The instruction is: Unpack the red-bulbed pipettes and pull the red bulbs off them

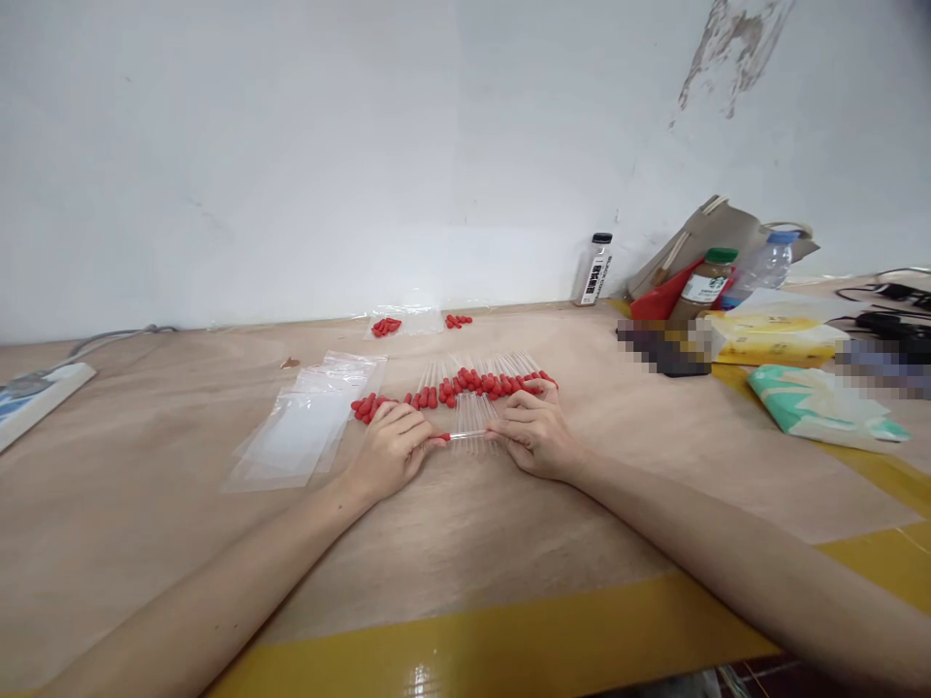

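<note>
Between both hands lies a glass dropper, its clear tube (469,435) almost level. My left hand (397,448) pinches the red rubber bulb (443,438) at its left end. With thumb and fingers, my right hand (536,431) grips the tube's other end. Just beyond the hands spreads a row of red-bulbed droppers (480,381), their clear tubes pointing away. Loose glass tubes (471,412) lie partly under the held one. Beside my left fingers is a small heap of red rubber bulbs (364,407), partly hidden by the hand.
Clear zip bags (298,436) lie left of the hands. Bags with red bulbs (386,328) rest near the wall. A black-capped bottle (594,271), a green-capped bottle (705,283), a handbag (688,242) and tissue packs (821,412) stand right. A power strip (50,399) sits far left.
</note>
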Motion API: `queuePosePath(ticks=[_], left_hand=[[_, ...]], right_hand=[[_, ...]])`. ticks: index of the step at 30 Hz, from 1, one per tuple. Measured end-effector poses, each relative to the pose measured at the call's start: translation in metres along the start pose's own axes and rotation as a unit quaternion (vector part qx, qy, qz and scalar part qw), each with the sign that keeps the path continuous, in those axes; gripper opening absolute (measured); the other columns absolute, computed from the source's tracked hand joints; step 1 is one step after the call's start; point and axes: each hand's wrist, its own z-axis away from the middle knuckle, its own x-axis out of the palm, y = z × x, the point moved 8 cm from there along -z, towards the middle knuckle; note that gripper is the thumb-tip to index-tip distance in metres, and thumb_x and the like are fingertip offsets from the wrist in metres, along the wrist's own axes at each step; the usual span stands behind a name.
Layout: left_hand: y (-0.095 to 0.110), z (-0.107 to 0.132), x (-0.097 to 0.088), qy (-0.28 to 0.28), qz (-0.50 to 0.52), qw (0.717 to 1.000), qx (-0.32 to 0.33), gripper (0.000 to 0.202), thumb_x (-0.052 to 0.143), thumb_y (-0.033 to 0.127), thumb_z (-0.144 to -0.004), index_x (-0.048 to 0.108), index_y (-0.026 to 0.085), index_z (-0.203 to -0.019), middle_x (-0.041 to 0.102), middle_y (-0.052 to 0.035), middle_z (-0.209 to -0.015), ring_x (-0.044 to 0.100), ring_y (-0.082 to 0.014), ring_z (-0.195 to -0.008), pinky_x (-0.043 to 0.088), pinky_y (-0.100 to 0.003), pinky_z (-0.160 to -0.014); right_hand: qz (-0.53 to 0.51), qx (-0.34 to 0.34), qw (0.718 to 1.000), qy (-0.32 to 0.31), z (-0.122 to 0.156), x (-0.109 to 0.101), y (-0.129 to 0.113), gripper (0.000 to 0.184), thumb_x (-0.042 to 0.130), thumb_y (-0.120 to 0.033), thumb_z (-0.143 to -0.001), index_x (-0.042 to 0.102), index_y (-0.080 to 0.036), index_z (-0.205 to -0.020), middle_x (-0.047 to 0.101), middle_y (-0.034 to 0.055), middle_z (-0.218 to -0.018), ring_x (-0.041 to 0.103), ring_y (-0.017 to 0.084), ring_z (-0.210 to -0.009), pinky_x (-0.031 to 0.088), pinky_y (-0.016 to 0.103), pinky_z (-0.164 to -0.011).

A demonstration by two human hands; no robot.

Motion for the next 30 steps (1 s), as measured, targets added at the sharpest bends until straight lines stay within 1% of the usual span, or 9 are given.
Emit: queuePosePath(ticks=[2,4,9,12,15,18,21,25,30], left_hand=[[-0.008,0.002,-0.002,-0.001,0.014,0.999,-0.031,0.02,0.048,0.027,-0.087,0.06,0.018,-0.074,0.061,-0.001,-0.069,0.052,-0.014,-0.068,0.038,-0.03,-0.068],[-0.022,0.003,-0.01,0.024,0.032,0.996,-0.079,0.018,0.048,0.027,-0.087,0.061,0.019,-0.078,0.062,-0.0013,-0.073,0.054,-0.0137,-0.069,0.04,-0.029,-0.068],[-0.073,0.004,-0.033,0.084,0.04,0.969,-0.23,0.02,0.049,0.031,-0.084,0.066,0.021,-0.088,0.06,-0.0023,-0.083,0.056,-0.014,-0.074,0.046,-0.025,-0.064],[-0.099,0.005,-0.034,0.067,0.003,0.956,-0.284,0.026,0.045,0.028,-0.082,0.066,0.02,-0.096,0.057,-0.0042,-0.085,0.056,-0.016,-0.078,0.047,-0.027,-0.066],[-0.116,0.008,-0.025,0.033,-0.006,0.948,-0.317,0.03,0.046,0.027,-0.079,0.063,0.018,-0.102,0.058,-0.0044,-0.085,0.056,-0.0151,-0.07,0.047,-0.029,-0.07],[-0.123,0.012,-0.015,0.009,0.002,0.941,-0.339,0.028,0.05,0.032,-0.076,0.061,0.019,-0.098,0.062,-0.003,-0.087,0.057,-0.015,-0.068,0.046,-0.029,-0.067],[-0.12,0.011,-0.009,-0.01,0.0,0.941,-0.338,0.025,0.053,0.037,-0.075,0.061,0.021,-0.091,0.064,-0.0021,-0.084,0.057,-0.0181,-0.076,0.045,-0.029,-0.068],[-0.114,0.009,-0.003,-0.054,-0.016,0.945,-0.323,0.024,0.054,0.042,-0.074,0.063,0.021,-0.08,0.064,-0.0031,-0.079,0.056,-0.0218,-0.084,0.042,-0.034,-0.075],[-0.11,0.005,-0.005,-0.044,-0.033,0.944,-0.324,0.03,0.052,0.05,-0.074,0.065,0.023,-0.079,0.059,-0.0051,-0.09,0.051,-0.0253,-0.094,0.036,-0.043,-0.086]], right_hand=[[-0.002,0.018,1.0,0.005,0.002,-0.004,0.007,0.021,0.05,-0.03,-0.085,0.067,-0.023,-0.076,0.063,-0.0017,-0.062,0.051,0.013,-0.072,0.025,0.038,-0.088],[0.001,0.049,0.999,0.012,0.003,-0.009,0.018,0.022,0.049,-0.029,-0.085,0.068,-0.023,-0.075,0.063,-0.0009,-0.06,0.051,0.014,-0.071,0.026,0.037,-0.086],[0.016,0.137,0.989,0.045,0.0,-0.011,0.037,0.019,0.052,-0.029,-0.083,0.07,-0.023,-0.081,0.067,0.0005,-0.064,0.053,0.014,-0.068,0.027,0.035,-0.082],[0.033,0.16,0.985,0.054,-0.006,-0.001,0.032,0.019,0.052,-0.028,-0.083,0.071,-0.024,-0.078,0.067,0.0003,-0.064,0.052,0.013,-0.066,0.027,0.034,-0.078],[0.061,0.148,0.986,0.045,-0.01,0.008,0.022,0.021,0.051,-0.026,-0.083,0.07,-0.024,-0.075,0.067,-0.0004,-0.063,0.051,0.013,-0.066,0.025,0.034,-0.078],[0.075,0.137,0.987,0.035,-0.012,0.011,0.013,0.02,0.051,-0.024,-0.081,0.069,-0.023,-0.072,0.066,-0.0006,-0.06,0.049,0.013,-0.065,0.023,0.035,-0.078],[0.058,0.135,0.989,0.003,-0.014,0.014,0.007,0.016,0.054,-0.025,-0.078,0.069,-0.023,-0.074,0.065,-0.0002,-0.06,0.049,0.014,-0.067,0.022,0.036,-0.079],[0.033,0.123,0.991,-0.041,-0.016,0.017,0.0,0.02,0.058,-0.037,-0.076,0.069,-0.022,-0.082,0.066,0.0013,-0.067,0.049,0.015,-0.072,0.022,0.037,-0.079],[0.027,0.098,0.992,-0.07,-0.016,0.02,-0.005,0.035,0.057,-0.053,-0.073,0.069,-0.021,-0.085,0.062,0.0032,-0.072,0.047,0.017,-0.077,0.021,0.038,-0.08]])
